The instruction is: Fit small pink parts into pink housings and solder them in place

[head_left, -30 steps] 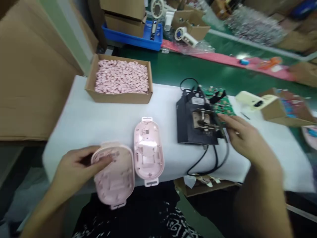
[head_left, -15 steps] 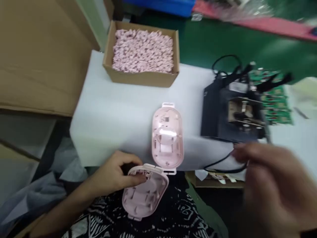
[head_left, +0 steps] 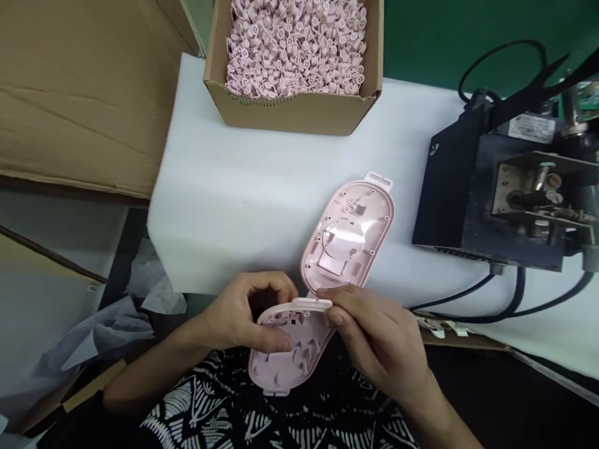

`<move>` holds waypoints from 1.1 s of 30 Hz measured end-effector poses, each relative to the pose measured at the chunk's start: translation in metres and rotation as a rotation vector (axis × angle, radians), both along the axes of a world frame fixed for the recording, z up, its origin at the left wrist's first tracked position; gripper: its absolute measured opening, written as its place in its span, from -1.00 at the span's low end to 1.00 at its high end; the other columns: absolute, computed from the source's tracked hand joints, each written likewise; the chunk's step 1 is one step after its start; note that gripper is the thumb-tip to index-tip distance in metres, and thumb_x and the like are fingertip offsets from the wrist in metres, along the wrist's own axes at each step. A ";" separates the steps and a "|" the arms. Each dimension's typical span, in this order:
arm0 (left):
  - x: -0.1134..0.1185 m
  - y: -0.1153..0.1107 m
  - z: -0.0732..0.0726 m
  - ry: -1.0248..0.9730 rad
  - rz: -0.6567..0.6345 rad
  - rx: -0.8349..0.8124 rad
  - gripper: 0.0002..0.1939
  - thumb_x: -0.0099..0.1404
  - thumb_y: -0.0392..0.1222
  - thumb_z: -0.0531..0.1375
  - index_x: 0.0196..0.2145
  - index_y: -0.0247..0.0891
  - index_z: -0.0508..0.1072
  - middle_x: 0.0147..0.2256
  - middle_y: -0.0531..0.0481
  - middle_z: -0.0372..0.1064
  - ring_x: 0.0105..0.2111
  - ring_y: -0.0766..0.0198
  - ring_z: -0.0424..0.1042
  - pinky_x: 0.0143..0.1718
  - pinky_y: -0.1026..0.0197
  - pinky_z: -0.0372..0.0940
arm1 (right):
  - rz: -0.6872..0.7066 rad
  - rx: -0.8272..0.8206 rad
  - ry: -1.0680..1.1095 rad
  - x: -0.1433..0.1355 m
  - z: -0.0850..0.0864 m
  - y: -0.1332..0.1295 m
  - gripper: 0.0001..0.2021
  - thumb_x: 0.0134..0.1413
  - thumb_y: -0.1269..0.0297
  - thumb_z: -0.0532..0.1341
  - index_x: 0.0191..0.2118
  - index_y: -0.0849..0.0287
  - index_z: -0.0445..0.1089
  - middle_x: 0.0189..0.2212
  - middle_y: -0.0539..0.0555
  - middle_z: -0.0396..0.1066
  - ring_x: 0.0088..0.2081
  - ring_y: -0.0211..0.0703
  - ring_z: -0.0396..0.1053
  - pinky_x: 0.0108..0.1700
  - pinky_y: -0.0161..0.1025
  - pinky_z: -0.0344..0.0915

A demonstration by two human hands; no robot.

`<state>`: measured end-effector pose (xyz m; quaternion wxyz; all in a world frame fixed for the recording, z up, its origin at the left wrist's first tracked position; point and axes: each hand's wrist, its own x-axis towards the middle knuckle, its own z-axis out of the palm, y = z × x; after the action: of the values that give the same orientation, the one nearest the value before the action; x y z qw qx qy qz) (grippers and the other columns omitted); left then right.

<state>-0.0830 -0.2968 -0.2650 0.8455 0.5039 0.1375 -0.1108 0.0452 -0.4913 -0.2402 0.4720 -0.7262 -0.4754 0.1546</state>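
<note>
A pink oval plastic shell is tilted over my lap, its hollow side toward me. My left hand grips its upper left rim, thumb inside and fingers behind. The fingertips of my right hand pinch the shell's top right edge near its slotted tab. Just beyond, a second pink oval shell lies on the white table with its inside facing up, and its near end is partly hidden behind my right hand.
A cardboard box full of small pink parts stands at the back of the table. On the right sits a black machine with cables at its near side. A large cardboard box is at left.
My right hand has come in from the right and taken hold of the tilted shell's edge. My left hand keeps its grip. The view has shifted closer, and the lying shell appears turned.
</note>
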 end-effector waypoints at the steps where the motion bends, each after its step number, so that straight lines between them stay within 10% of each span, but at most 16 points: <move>1: 0.000 -0.001 -0.001 0.000 0.001 -0.014 -0.65 -0.02 -0.31 0.49 -0.40 -0.30 0.38 -0.32 0.04 0.38 -0.36 0.40 0.34 -0.34 0.38 0.26 | 0.008 0.003 0.003 0.000 0.000 0.000 -0.85 0.33 0.46 0.14 -0.09 0.20 0.43 -0.29 0.08 0.56 -0.28 -0.24 0.54 -0.24 -0.32 0.54; 33: -0.008 -0.004 -0.001 0.040 0.052 -0.060 -0.56 -0.06 -0.29 0.51 -0.41 -0.29 0.30 -0.37 0.09 0.27 -0.40 0.44 0.25 -0.41 0.40 0.20 | 0.079 -0.025 0.064 0.001 0.000 0.007 -0.84 0.34 0.45 0.13 -0.05 0.17 0.40 -0.28 0.04 0.53 -0.28 -0.28 0.51 -0.21 -0.35 0.50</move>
<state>-0.0913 -0.3005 -0.2658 0.8599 0.4724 0.1642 -0.1028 0.0465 -0.4842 -0.2399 0.4714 -0.7072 -0.4864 0.2024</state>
